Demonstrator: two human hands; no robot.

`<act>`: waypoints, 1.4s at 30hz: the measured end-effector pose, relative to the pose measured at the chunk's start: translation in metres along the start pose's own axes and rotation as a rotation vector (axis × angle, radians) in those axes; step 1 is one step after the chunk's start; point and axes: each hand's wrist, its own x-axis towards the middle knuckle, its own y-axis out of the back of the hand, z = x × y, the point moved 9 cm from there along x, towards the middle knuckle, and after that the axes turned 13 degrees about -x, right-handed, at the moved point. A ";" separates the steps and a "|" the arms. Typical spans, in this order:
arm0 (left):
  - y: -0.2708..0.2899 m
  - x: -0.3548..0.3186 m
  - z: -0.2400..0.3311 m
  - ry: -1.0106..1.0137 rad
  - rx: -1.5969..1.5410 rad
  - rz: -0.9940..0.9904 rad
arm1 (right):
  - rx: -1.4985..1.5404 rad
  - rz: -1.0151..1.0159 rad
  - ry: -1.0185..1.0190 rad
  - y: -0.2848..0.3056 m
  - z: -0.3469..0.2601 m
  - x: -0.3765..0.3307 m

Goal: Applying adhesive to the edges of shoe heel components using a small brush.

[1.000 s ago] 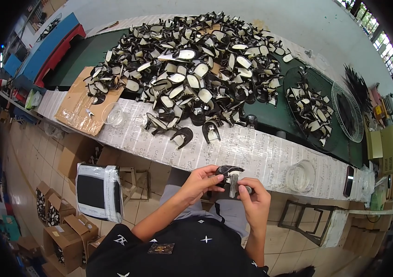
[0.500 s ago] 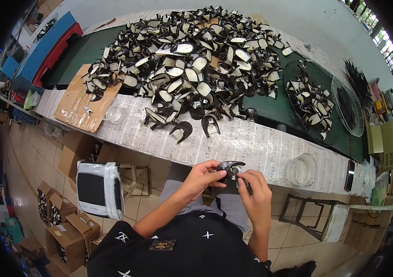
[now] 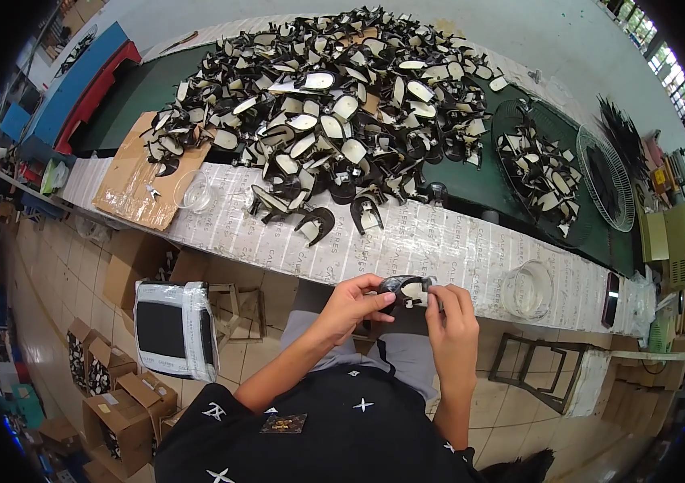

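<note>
A black sandal piece (image 3: 403, 288) is gripped between the fingers of the left hand (image 3: 350, 304) and right hand (image 3: 453, 322), off the counter's (image 3: 439, 241) near edge. By the look of it, a fitting step is in hand. A steady pinch is called for next.

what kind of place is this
Probably a small footwear or parts workshop: a long workbench bears a big heap of black-and-cream pieces, cardboard boxes stand on the tiled floor, and both hands work one piece.

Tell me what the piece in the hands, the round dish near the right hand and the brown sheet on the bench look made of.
Piece held by the left hand and right hand: likely leather or synthetic, glossy black with a cream inner face. Round dish: clear glass or plastic; the bench shows through. Brown sheet: matte cardboard, rough edges.
</note>
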 end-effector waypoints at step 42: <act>0.005 -0.001 0.001 0.077 -0.114 0.063 | 0.342 0.078 -0.322 0.024 0.042 -0.009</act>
